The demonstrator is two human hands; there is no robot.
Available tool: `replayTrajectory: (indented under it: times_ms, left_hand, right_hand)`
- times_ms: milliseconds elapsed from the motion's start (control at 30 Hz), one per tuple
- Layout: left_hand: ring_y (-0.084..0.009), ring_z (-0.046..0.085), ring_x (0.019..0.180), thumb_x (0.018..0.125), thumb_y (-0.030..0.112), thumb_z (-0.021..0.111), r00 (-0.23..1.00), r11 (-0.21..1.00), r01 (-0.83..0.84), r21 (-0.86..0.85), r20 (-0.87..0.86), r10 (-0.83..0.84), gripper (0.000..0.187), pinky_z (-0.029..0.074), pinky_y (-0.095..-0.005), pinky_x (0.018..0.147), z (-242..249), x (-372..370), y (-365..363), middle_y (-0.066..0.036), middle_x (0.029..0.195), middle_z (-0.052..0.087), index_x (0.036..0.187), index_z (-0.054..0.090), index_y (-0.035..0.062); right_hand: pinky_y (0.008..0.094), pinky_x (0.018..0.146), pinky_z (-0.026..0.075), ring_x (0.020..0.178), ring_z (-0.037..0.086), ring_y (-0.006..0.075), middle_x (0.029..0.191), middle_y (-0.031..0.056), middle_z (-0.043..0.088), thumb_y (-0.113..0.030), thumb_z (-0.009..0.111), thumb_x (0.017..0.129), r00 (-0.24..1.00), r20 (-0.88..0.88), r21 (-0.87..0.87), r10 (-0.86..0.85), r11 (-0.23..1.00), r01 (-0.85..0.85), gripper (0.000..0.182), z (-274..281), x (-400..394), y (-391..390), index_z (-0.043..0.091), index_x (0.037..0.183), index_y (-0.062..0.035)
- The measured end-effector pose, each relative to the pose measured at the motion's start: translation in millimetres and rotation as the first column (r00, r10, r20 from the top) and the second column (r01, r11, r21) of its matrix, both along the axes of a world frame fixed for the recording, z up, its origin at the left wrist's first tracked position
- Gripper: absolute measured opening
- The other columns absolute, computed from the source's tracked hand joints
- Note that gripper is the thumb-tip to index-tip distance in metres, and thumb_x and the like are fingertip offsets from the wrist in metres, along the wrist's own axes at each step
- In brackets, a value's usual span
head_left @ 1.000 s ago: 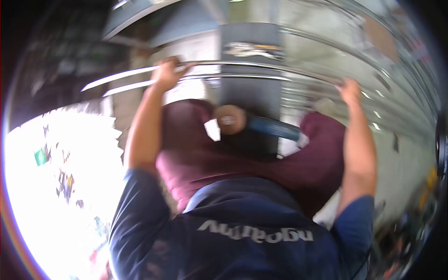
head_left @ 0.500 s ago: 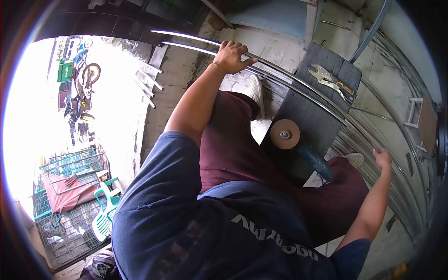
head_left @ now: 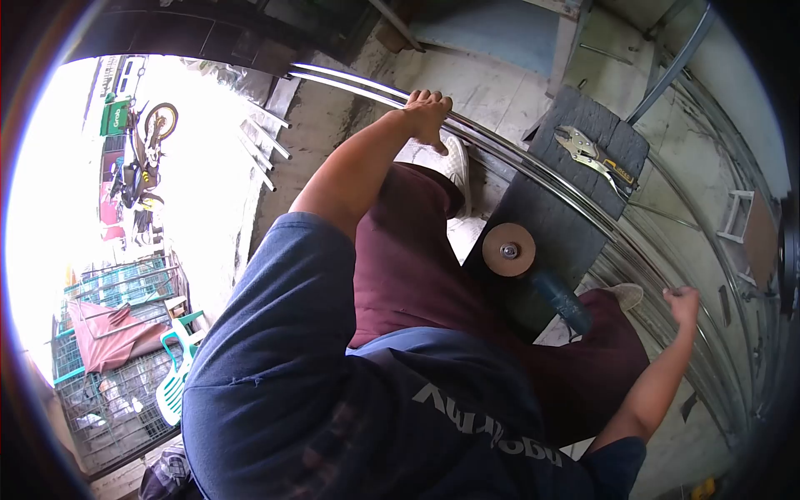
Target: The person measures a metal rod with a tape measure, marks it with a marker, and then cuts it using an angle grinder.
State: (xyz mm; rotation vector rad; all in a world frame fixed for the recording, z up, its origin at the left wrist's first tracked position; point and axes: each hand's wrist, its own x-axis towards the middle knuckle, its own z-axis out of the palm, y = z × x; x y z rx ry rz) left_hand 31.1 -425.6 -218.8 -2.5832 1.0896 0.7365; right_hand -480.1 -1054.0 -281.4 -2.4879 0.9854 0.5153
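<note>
My left hand is wrapped over a pair of long, shiny metal tubes, with the thumb on the near side. The tubes run from the upper left across a dark wooden bench and down to the right. At the right, my right hand is closed beside the tubes, its fingertips too small to show what they grip. On the bench lie locking pliers with yellow lettering near the handle. A grinder with a brown disc rests at the bench's near end.
More long metal tubes curve across the floor at the right. A small stool-like frame stands at the far right. Short tube pieces lie at the left. Beyond are a motorcycle, a green chair and a wire cage.
My left hand has shifted slightly right, its thumb now pointing down. The tubes' far ends have moved a little right. My right hand has dropped slightly in view.
</note>
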Motion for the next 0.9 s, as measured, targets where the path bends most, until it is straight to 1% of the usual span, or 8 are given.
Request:
replayTrajectory:
  times_ms: [33,167,267,467,667,767,867,900]
  left_hand:
    - [-0.0408,0.051,0.144,0.068,0.057,0.100,1.000,0.999,0.007,0.032,-0.003,-0.007,0.104,0.033,-0.0535,0.127,-2.5,1.1,2.3,-0.020,0.142,0.061,0.145,0.057,0.0037]
    - [-0.0421,0.051,0.143,0.088,0.046,0.088,0.999,0.999,-0.033,-0.018,0.031,0.033,0.078,0.034,-0.0539,0.125,-23.3,2.7,10.6,-0.022,0.143,0.059,0.144,0.054,0.0033]
    - [-0.0428,0.051,0.143,0.101,0.037,0.076,0.998,0.999,-0.037,-0.032,0.046,0.039,0.057,0.035,-0.0546,0.124,-19.1,-5.6,11.3,-0.023,0.143,0.058,0.141,0.054,0.0033]
    - [-0.0421,0.052,0.144,0.103,0.033,0.074,0.999,0.999,-0.046,-0.019,0.025,0.046,0.049,0.037,-0.0539,0.125,-20.2,-2.0,11.0,-0.022,0.142,0.060,0.138,0.056,0.0036]
    - [-0.0412,0.053,0.145,0.101,0.031,0.075,0.999,0.999,-0.025,-0.042,0.032,0.027,0.048,0.037,-0.0530,0.126,-29.7,-0.1,19.3,-0.021,0.143,0.061,0.138,0.058,0.0046]
    - [-0.0422,0.052,0.146,0.101,0.029,0.076,0.999,0.999,-0.034,-0.030,0.015,0.034,0.048,0.037,-0.0533,0.126,-24.9,-2.4,18.3,-0.021,0.144,0.060,0.139,0.058,0.0047]
    - [-0.0426,0.052,0.147,0.099,0.023,0.073,0.998,0.998,-0.051,-0.031,0.020,0.052,0.051,0.035,-0.0532,0.128,-28.1,-2.1,24.6,-0.024,0.147,0.061,0.143,0.059,0.0010]
    - [-0.0426,0.052,0.147,0.099,0.023,0.073,0.999,0.998,-0.047,-0.034,0.020,0.047,0.051,0.035,-0.0533,0.128,-27.6,-1.5,24.6,-0.024,0.147,0.061,0.143,0.058,0.0010]
  right_hand:
    - [0.0474,0.066,0.047,0.067,0.053,0.0206,0.067,0.0165,0.055,-0.025,0.092,0.086,1.000,0.004,0.009,0.014,1.000,-0.014,0.043,4.3,1.6,3.2,0.067,0.081,0.0106]
    - [0.0480,0.063,0.042,0.068,0.043,0.0191,0.067,0.0131,0.042,-0.023,0.094,0.083,0.998,0.019,0.015,0.056,0.998,-0.056,0.052,3.7,-1.3,-0.3,0.053,0.073,0.0082]
    - [0.0481,0.061,0.041,0.069,0.041,0.0186,0.069,0.0120,0.039,-0.022,0.095,0.082,0.998,0.040,0.033,0.043,0.998,-0.044,0.056,13.5,0.6,8.5,0.048,0.072,0.0069]
    - [0.0464,0.066,0.045,0.070,0.048,0.0195,0.070,0.0163,0.046,-0.020,0.094,0.081,0.996,0.075,0.024,0.042,0.999,-0.044,0.050,16.6,1.6,12.9,0.055,0.074,0.0094]
    - [0.0472,0.069,0.048,0.071,0.052,0.0253,0.075,0.0226,0.053,-0.020,0.094,0.079,0.998,0.054,0.110,-0.020,0.994,0.014,0.046,17.5,-3.9,16.3,0.060,0.076,0.0111]
    - [0.0477,0.069,0.047,0.071,0.052,0.0259,0.074,0.0224,0.052,-0.019,0.092,0.079,0.998,0.051,0.072,0.030,0.997,-0.033,0.045,5.1,-13.0,7.9,0.060,0.077,0.0116]
    - [0.0482,0.068,0.046,0.071,0.049,0.0249,0.074,0.0200,0.049,-0.019,0.092,0.079,0.986,0.115,0.037,0.123,0.991,-0.128,0.046,7.0,-12.3,11.5,0.058,0.078,0.0112]
    - [0.0479,0.068,0.045,0.071,0.049,0.0238,0.073,0.0192,0.049,-0.019,0.092,0.080,0.991,0.097,0.044,0.092,0.994,-0.096,0.046,10.0,-8.9,15.0,0.058,0.077,0.0108]
